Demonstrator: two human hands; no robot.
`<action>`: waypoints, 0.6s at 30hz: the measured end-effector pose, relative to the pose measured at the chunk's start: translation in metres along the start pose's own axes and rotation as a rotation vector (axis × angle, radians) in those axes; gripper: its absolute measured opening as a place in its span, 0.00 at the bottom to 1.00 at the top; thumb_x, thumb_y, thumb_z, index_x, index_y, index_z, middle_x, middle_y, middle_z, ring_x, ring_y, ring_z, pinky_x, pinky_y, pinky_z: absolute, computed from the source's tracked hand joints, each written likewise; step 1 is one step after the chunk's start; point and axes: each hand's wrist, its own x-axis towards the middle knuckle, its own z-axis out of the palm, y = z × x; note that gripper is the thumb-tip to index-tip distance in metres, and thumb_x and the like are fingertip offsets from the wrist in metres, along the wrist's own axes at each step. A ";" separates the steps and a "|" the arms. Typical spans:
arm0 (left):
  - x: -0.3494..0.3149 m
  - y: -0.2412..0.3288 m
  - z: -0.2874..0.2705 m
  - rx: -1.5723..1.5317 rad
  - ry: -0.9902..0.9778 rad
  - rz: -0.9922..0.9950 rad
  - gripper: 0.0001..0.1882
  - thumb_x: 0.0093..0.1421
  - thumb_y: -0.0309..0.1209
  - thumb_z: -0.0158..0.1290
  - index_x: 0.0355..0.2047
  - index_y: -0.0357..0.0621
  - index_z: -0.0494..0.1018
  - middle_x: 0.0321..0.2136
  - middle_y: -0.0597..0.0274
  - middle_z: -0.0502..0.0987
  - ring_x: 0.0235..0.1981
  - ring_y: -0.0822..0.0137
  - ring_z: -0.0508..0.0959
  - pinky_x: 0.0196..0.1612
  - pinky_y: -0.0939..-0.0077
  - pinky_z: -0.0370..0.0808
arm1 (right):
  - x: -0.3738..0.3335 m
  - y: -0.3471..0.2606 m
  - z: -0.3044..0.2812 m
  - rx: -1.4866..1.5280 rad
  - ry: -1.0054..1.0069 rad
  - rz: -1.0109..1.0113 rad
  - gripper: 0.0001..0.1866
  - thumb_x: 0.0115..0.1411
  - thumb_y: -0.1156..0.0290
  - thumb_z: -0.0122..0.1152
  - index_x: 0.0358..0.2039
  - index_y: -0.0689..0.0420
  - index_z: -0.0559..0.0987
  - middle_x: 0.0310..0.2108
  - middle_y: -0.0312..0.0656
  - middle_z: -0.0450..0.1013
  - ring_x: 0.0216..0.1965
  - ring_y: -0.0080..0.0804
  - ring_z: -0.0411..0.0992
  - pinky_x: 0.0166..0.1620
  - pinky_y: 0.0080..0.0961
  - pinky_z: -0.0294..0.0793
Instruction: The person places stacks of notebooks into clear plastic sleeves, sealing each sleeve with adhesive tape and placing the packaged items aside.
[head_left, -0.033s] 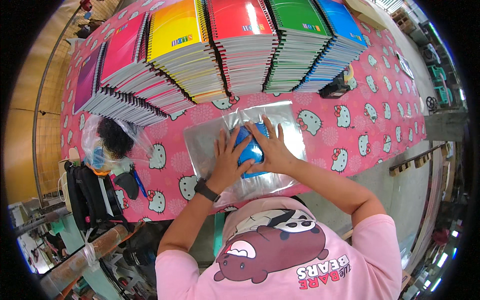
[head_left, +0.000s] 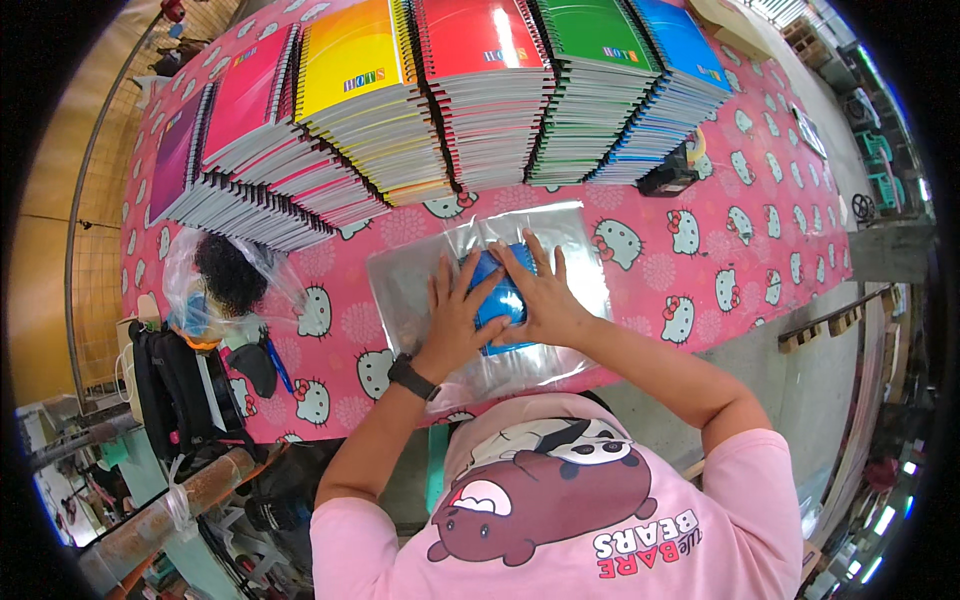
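A small blue spiral-bound notebook (head_left: 503, 300) lies near the table's front edge, amid clear plastic sheeting (head_left: 405, 285) that shines with glare. My left hand (head_left: 455, 315) rests on its left side, fingers spread, with a dark watch on the wrist. Over its right part lies my right hand (head_left: 550, 305), also with fingers apart. Both palms press flat, and the thumbs point toward each other across the cover. Whether the notebook is wholly beneath the plastic I cannot tell. Much of its cover is hidden by my hands.
Tall stacks of spiral notebooks line the far side: purple (head_left: 180, 150), pink (head_left: 250, 95), yellow (head_left: 350, 60), red (head_left: 480, 40), green (head_left: 597, 40) and blue (head_left: 680, 50). A black tape dispenser (head_left: 668, 180) stands right. Leftward are a plastic bag (head_left: 275, 270), blue pen (head_left: 278, 366) and black bag (head_left: 165, 385).
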 end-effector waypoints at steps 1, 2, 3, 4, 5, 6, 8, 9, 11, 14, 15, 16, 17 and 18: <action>0.004 0.002 -0.002 0.012 -0.012 -0.013 0.34 0.48 0.50 0.55 0.56 0.63 0.62 0.64 0.61 0.43 0.63 0.38 0.38 0.56 0.30 0.39 | 0.000 0.001 0.001 0.001 0.017 -0.008 0.64 0.30 0.37 0.66 0.63 0.54 0.46 0.64 0.44 0.45 0.64 0.59 0.35 0.53 0.73 0.39; 0.006 0.004 -0.002 0.012 -0.016 -0.031 0.35 0.47 0.51 0.56 0.56 0.64 0.62 0.64 0.61 0.43 0.63 0.38 0.39 0.56 0.30 0.39 | 0.000 0.001 0.002 0.002 0.035 -0.015 0.65 0.30 0.37 0.67 0.63 0.54 0.46 0.64 0.45 0.44 0.64 0.59 0.35 0.53 0.73 0.39; 0.008 0.006 -0.002 0.011 -0.021 -0.048 0.36 0.45 0.51 0.57 0.56 0.65 0.63 0.64 0.62 0.43 0.63 0.38 0.39 0.55 0.30 0.39 | -0.001 0.002 0.001 -0.003 0.040 -0.014 0.65 0.30 0.37 0.67 0.63 0.55 0.46 0.64 0.46 0.44 0.64 0.59 0.35 0.53 0.73 0.39; 0.009 0.007 -0.003 0.013 -0.028 -0.067 0.37 0.44 0.51 0.58 0.56 0.65 0.63 0.65 0.62 0.43 0.63 0.37 0.39 0.55 0.30 0.39 | -0.001 0.001 0.001 -0.004 0.044 -0.013 0.65 0.29 0.37 0.67 0.63 0.55 0.45 0.64 0.48 0.44 0.64 0.59 0.35 0.53 0.73 0.38; 0.011 0.008 -0.003 0.006 -0.022 -0.075 0.37 0.43 0.51 0.59 0.56 0.66 0.63 0.65 0.62 0.42 0.63 0.37 0.38 0.55 0.29 0.39 | -0.002 0.000 0.001 -0.005 0.050 -0.011 0.66 0.29 0.37 0.67 0.63 0.55 0.45 0.64 0.50 0.43 0.64 0.58 0.35 0.53 0.73 0.38; 0.013 0.009 -0.003 -0.002 -0.017 -0.083 0.38 0.42 0.50 0.60 0.56 0.66 0.63 0.65 0.63 0.42 0.63 0.37 0.38 0.55 0.29 0.39 | -0.003 -0.002 0.003 -0.023 0.089 -0.003 0.66 0.29 0.37 0.67 0.63 0.55 0.45 0.64 0.51 0.43 0.64 0.58 0.35 0.53 0.72 0.38; 0.017 0.010 -0.002 -0.007 -0.012 -0.070 0.39 0.41 0.50 0.61 0.56 0.66 0.63 0.65 0.63 0.41 0.63 0.37 0.37 0.55 0.29 0.38 | -0.008 -0.003 0.003 -0.075 0.172 0.013 0.67 0.28 0.36 0.67 0.63 0.54 0.44 0.63 0.53 0.43 0.64 0.58 0.35 0.54 0.72 0.38; 0.015 0.009 -0.003 -0.001 -0.017 -0.056 0.39 0.40 0.49 0.62 0.56 0.65 0.63 0.65 0.63 0.41 0.63 0.37 0.37 0.55 0.29 0.38 | -0.017 -0.005 0.003 -0.082 0.130 0.016 0.67 0.28 0.36 0.66 0.63 0.54 0.43 0.63 0.54 0.42 0.64 0.58 0.35 0.54 0.72 0.38; 0.016 0.012 -0.007 0.026 -0.041 -0.077 0.40 0.39 0.48 0.63 0.56 0.65 0.64 0.65 0.63 0.40 0.63 0.39 0.36 0.56 0.30 0.37 | -0.034 -0.005 -0.004 -0.047 0.117 -0.021 0.64 0.29 0.36 0.66 0.63 0.54 0.48 0.62 0.53 0.46 0.63 0.58 0.40 0.52 0.71 0.42; 0.013 0.014 -0.013 -0.004 -0.020 -0.083 0.40 0.39 0.48 0.63 0.55 0.65 0.64 0.65 0.63 0.40 0.63 0.40 0.36 0.57 0.32 0.36 | -0.037 0.066 -0.048 0.099 0.501 0.166 0.46 0.38 0.53 0.65 0.57 0.58 0.58 0.47 0.49 0.63 0.49 0.46 0.60 0.48 0.49 0.59; 0.013 0.014 -0.012 -0.007 -0.012 -0.074 0.40 0.40 0.49 0.63 0.56 0.65 0.64 0.65 0.63 0.40 0.63 0.41 0.36 0.57 0.32 0.36 | -0.037 0.099 -0.069 0.288 0.745 0.257 0.39 0.43 0.63 0.63 0.54 0.60 0.60 0.38 0.47 0.69 0.40 0.40 0.66 0.43 0.38 0.64; 0.012 0.014 -0.012 -0.001 -0.011 -0.074 0.40 0.40 0.49 0.62 0.56 0.65 0.64 0.65 0.63 0.41 0.63 0.41 0.36 0.57 0.33 0.36 | -0.035 0.131 -0.091 0.468 0.996 0.294 0.31 0.48 0.72 0.61 0.52 0.63 0.61 0.28 0.44 0.74 0.30 0.33 0.72 0.38 0.28 0.70; 0.011 0.011 -0.011 0.007 -0.009 -0.077 0.40 0.40 0.50 0.62 0.56 0.65 0.64 0.65 0.63 0.41 0.63 0.40 0.37 0.57 0.33 0.36 | -0.031 0.145 -0.115 0.492 1.091 0.313 0.31 0.52 0.70 0.60 0.54 0.65 0.59 0.30 0.46 0.74 0.32 0.32 0.72 0.39 0.26 0.69; 0.014 0.012 -0.009 0.015 -0.012 -0.066 0.40 0.40 0.50 0.62 0.56 0.65 0.63 0.65 0.63 0.41 0.63 0.40 0.37 0.57 0.33 0.36 | -0.031 0.177 -0.128 0.426 1.127 0.399 0.33 0.52 0.69 0.60 0.55 0.65 0.58 0.31 0.47 0.74 0.33 0.32 0.72 0.40 0.26 0.69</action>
